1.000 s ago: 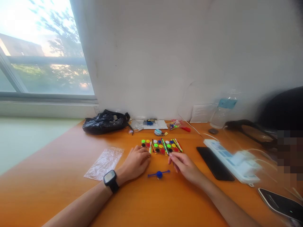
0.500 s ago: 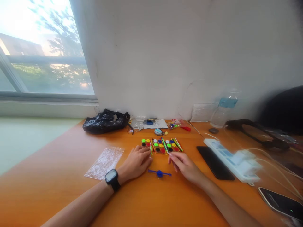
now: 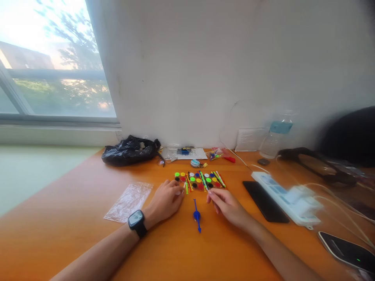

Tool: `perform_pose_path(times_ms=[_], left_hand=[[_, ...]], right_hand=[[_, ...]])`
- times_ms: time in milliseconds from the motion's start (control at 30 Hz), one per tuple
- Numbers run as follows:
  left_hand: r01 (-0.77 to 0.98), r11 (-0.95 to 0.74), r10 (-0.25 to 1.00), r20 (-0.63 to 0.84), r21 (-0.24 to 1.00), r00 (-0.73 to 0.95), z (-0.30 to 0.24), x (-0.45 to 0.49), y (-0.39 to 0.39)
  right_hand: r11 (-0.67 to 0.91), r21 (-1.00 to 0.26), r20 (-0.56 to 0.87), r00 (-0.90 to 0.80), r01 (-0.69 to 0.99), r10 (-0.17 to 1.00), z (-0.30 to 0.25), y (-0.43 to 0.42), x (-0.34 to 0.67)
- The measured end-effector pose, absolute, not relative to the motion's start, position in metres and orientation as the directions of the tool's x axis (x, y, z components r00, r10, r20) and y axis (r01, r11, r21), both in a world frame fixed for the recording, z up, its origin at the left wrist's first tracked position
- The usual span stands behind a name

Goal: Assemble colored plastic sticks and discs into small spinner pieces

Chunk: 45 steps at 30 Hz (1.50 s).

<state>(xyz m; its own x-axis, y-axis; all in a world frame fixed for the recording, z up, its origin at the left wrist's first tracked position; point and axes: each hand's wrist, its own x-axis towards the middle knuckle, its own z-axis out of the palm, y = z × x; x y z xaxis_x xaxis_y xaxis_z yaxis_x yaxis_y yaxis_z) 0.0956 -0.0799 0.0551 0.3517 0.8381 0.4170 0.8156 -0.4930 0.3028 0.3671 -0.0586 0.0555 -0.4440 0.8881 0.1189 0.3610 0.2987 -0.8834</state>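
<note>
A blue arrow spinner (image 3: 197,216) lies on the table between my hands, its long pointer aimed toward me. My left hand (image 3: 166,198), with a black watch (image 3: 137,223) at the wrist, rests palm down with fingers extended to the near edge of the coloured discs (image 3: 192,180). A white arrow piece beside its fingertips is partly covered. My right hand (image 3: 224,201) is closed, thumb against index finger, just right of the spinner; nothing shows in it. Several loose plastic arrows (image 3: 203,180) in green, yellow, white and other colours lie among the discs.
A clear plastic bag (image 3: 129,201) lies left of my left hand. Behind are a black bag (image 3: 130,150), a round tin (image 3: 195,163) and small packets. To the right are a dark phone (image 3: 265,201), a power strip (image 3: 284,199), another phone (image 3: 345,248) and a bottle (image 3: 275,140).
The spinner's pointer has turned from lying crosswise to pointing toward me. My left hand has shifted slightly left, and my right hand has barely moved.
</note>
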Motion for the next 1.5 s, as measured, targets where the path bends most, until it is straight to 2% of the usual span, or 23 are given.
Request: perform_pose_path(times_ms=[133, 267, 367, 500, 633, 867, 1000, 1133, 1200, 1267, 1400, 1500], left_hand=[[0.84, -0.436, 0.873, 0.377, 0.323, 0.309, 0.055, 0.095, -0.079], [0.847, -0.377, 0.913, 0.306, 0.375, 0.271, 0.06, 0.095, -0.081], [0.834, -0.362, 0.923, 0.283, 0.417, 0.259, 0.063, 0.096, -0.083], [0.799, -0.374, 0.922, 0.286, 0.472, 0.262, 0.065, 0.096, -0.083], [0.757, -0.413, 0.908, 0.298, 0.506, 0.296, 0.06, 0.093, -0.08], [0.546, -0.592, 0.791, 0.3, 0.592, 0.533, 0.043, 0.098, -0.081], [0.46, -0.648, 0.725, 0.306, 0.607, 0.617, 0.041, 0.109, -0.09], [0.406, -0.742, 0.632, 0.353, 0.534, 0.69, 0.041, 0.118, -0.1], [0.399, -0.798, 0.576, 0.374, 0.452, 0.727, 0.043, 0.122, -0.104], [0.397, -0.848, 0.517, 0.386, 0.351, 0.764, 0.047, 0.124, -0.108], [0.403, -0.897, 0.441, 0.393, 0.181, 0.807, 0.052, 0.127, -0.112], [0.41, -0.901, 0.43, 0.398, 0.137, 0.81, 0.049, 0.128, -0.112]], right_hand=[[0.339, -0.86, 0.109, -0.512, 0.382, 0.852, 0.057, -0.066, 0.366], [0.446, -0.793, 0.075, -0.659, 0.415, 0.748, 0.053, -0.073, 0.363], [0.484, -0.769, 0.06, -0.706, 0.418, 0.706, 0.051, -0.074, 0.361], [0.451, -0.769, 0.038, -0.672, 0.454, 0.74, 0.05, -0.072, 0.361], [0.477, -0.741, 0.111, -0.614, 0.473, 0.781, 0.055, -0.072, 0.36], [0.474, -0.796, 0.257, -0.498, 0.378, 0.828, 0.061, -0.061, 0.366], [0.501, -0.761, 0.341, -0.403, 0.411, 0.849, 0.055, -0.048, 0.365], [0.647, -0.581, 0.436, -0.482, 0.495, 0.76, 0.062, -0.047, 0.352], [0.735, -0.447, 0.477, -0.559, 0.51, 0.678, 0.079, -0.048, 0.34], [0.798, -0.365, 0.546, -0.584, 0.48, 0.601, 0.105, -0.048, 0.324], [0.863, -0.321, 0.721, -0.49, 0.391, 0.49, 0.15, -0.042, 0.284], [0.855, -0.354, 0.763, -0.411, 0.379, 0.498, 0.142, -0.036, 0.258]])
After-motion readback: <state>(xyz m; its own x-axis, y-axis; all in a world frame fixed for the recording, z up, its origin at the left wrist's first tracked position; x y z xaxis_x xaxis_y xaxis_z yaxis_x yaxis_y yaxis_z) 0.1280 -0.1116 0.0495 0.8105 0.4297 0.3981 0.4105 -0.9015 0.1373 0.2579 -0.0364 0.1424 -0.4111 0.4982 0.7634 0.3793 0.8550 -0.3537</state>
